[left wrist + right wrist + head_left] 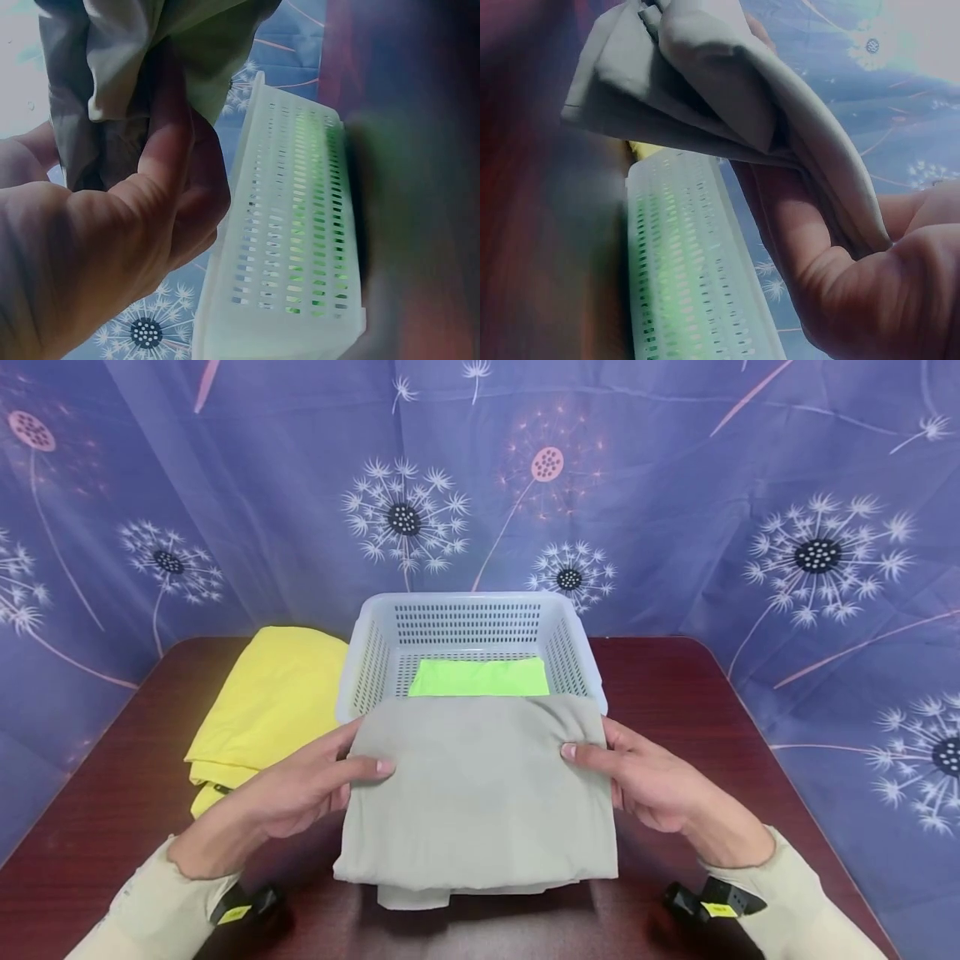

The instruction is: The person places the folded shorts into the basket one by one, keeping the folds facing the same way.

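Note:
A folded grey-beige garment is held up between both hands in front of the basket. My left hand grips its left edge, thumb on the near face and fingers behind. On the opposite edge my right hand pinches it the same way. Stacked folds of the cloth show in the right wrist view. Behind the garment stands a white perforated plastic basket, its front hidden by the cloth. Inside lies a bright green folded cloth, partly covered from view.
A folded yellow garment lies on the dark red-brown table, left of the basket. A purple curtain with dandelion prints hangs behind and along both sides. Black wrist devices with yellow labels sit on both sleeves.

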Available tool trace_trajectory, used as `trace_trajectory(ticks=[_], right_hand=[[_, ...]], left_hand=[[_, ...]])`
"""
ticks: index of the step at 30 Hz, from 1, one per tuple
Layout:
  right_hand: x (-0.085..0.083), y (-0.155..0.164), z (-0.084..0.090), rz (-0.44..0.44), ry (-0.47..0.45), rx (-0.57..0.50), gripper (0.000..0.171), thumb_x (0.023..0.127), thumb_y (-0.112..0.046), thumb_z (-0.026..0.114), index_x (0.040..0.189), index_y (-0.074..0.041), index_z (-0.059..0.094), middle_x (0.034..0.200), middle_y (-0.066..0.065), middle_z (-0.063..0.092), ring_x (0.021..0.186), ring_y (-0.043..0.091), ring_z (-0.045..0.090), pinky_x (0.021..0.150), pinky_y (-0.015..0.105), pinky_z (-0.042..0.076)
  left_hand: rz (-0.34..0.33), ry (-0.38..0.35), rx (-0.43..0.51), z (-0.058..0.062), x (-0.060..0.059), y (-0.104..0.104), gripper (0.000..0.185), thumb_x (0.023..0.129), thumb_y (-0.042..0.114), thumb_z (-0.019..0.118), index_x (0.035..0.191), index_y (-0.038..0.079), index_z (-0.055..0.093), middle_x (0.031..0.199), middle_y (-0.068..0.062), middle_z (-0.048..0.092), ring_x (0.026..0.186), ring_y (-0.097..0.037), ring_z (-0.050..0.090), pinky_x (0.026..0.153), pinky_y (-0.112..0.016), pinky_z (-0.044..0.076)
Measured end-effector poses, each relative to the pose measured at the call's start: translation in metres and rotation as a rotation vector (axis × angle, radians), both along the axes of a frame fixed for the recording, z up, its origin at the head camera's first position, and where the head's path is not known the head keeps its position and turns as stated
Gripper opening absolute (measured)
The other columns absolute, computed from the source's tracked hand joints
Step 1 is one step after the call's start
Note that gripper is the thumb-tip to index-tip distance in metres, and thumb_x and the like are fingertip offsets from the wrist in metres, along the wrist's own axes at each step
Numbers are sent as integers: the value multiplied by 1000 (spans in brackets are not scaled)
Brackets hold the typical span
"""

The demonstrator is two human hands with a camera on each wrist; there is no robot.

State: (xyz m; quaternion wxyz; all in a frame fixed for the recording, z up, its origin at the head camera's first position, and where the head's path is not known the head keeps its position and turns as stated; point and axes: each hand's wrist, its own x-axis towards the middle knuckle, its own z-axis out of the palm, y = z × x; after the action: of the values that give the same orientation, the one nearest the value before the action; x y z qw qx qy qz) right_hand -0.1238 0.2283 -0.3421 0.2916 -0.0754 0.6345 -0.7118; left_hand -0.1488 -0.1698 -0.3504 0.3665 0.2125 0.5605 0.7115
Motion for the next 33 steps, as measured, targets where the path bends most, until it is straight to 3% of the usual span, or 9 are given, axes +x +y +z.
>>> trace_trajectory(ticks=[8, 16, 33], right_hand=[[-8, 5, 6, -7, 29, -2, 46, 111, -13, 54, 151, -7, 32, 125, 12, 69, 102, 25, 76, 83, 49, 63], [-18, 7, 15, -3, 49, -9, 44, 113, -13, 52, 152, -10, 33, 121, 12, 71, 98, 26, 78, 78, 51, 64], [-38, 12, 34, -16, 91, -8, 39, 111, -9, 54, 145, -9, 37, 113, 11, 76, 93, 27, 79, 75, 52, 64]], left_hand=[[29, 28, -2, 3, -9, 6, 47, 109, 6, 53, 151, -3, 35, 135, -20, 65, 118, -32, 71, 93, -58, 59], [79, 8, -23, 11, -15, 9, 49, 109, 9, 53, 153, -2, 34, 135, -18, 66, 115, -30, 73, 92, -55, 60], [155, 44, -3, 27, -31, 13, 39, 110, 12, 48, 146, 0, 42, 128, -10, 69, 109, -24, 75, 91, -49, 62]])
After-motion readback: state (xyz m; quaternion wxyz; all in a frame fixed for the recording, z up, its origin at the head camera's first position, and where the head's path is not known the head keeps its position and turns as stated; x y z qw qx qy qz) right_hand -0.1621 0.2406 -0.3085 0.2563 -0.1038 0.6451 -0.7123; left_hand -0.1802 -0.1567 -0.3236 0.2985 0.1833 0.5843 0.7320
